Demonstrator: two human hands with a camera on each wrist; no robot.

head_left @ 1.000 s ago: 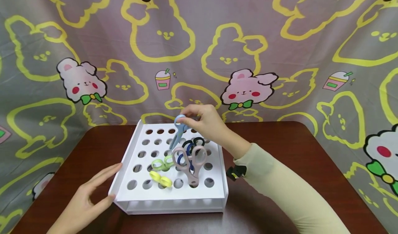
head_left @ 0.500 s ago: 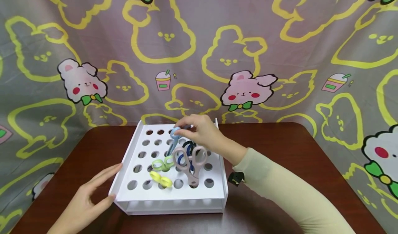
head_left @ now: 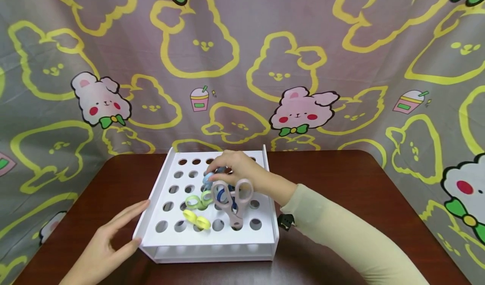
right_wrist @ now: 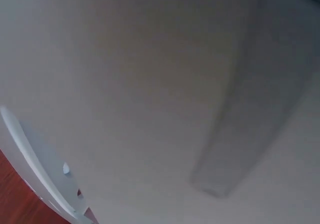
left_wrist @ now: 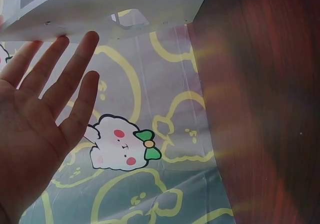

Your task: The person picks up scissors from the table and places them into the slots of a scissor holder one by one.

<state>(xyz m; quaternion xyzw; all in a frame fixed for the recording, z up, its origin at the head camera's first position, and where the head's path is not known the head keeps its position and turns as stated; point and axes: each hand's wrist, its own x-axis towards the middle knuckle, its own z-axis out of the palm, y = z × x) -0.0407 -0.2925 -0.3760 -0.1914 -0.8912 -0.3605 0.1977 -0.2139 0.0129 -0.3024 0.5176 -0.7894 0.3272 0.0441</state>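
A white rack (head_left: 182, 239) with rows of round holes stands on the table, scissors upright in several holes. My right hand (head_left: 238, 169) pinches the light blue scissors (head_left: 207, 179) by the handle, low over the middle rows; their blades are hidden. Just in front are light green scissors (head_left: 194, 201), yellow scissors (head_left: 197, 220), pinkish-grey scissors (head_left: 235, 222) and dark blue scissors (head_left: 222, 195), the last partly covered. My left hand (head_left: 100, 245) touches the rack's left side with straight fingers; in the left wrist view its fingertips (left_wrist: 91, 38) meet the white panel.
The dark red-brown table (head_left: 326, 184) extends on both sides of the rack. A patterned curtain (head_left: 235, 87) hangs behind it. The right wrist view is mostly a blurred grey surface, with the rack's white edge (right_wrist: 37, 169) at lower left.
My right hand has come down and slightly towards me, lowering the light blue scissors into the rack's middle area. It now hides the black scissors. My left hand stays on the rack's side.
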